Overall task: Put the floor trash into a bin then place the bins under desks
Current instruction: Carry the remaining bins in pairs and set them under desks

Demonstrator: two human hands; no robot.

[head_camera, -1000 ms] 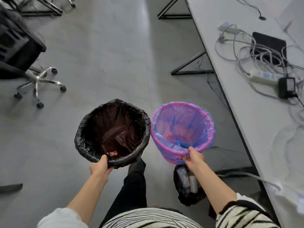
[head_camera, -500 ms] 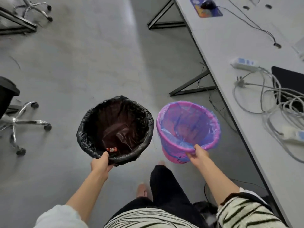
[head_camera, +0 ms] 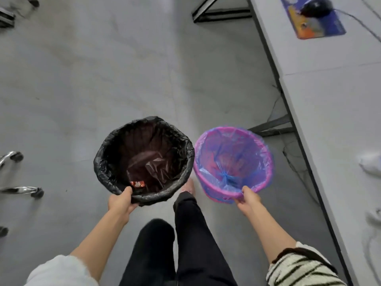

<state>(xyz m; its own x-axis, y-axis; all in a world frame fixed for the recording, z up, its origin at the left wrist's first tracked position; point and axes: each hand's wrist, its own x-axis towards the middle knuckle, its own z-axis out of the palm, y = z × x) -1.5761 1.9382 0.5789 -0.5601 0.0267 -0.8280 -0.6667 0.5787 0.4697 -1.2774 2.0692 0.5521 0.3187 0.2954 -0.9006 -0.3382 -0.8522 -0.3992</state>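
Observation:
I carry two bins above the grey floor, side by side and nearly touching. My left hand [head_camera: 122, 201] grips the near rim of a bin lined with a black bag [head_camera: 107, 153]. A small red wrapper [head_camera: 137, 184] lies at its bottom. My right hand [head_camera: 248, 200] grips the near rim of a pink bin lined with a blue bag [head_camera: 266, 162]; no trash shows inside it. Both bins hang upright in front of my legs.
A long white desk [head_camera: 321, 96] runs along the right, with black frame legs [head_camera: 272, 126] beneath and cables hanging under it. A mouse on a blue mouse pad [head_camera: 313, 19] lies on it. Chrome chair-base legs with casters [head_camera: 22, 189] stand at the left.
I have walked forward along the desk: the power strip and cables slid out of view, the mouse pad came closer. Both hands keep their hold on the bins.

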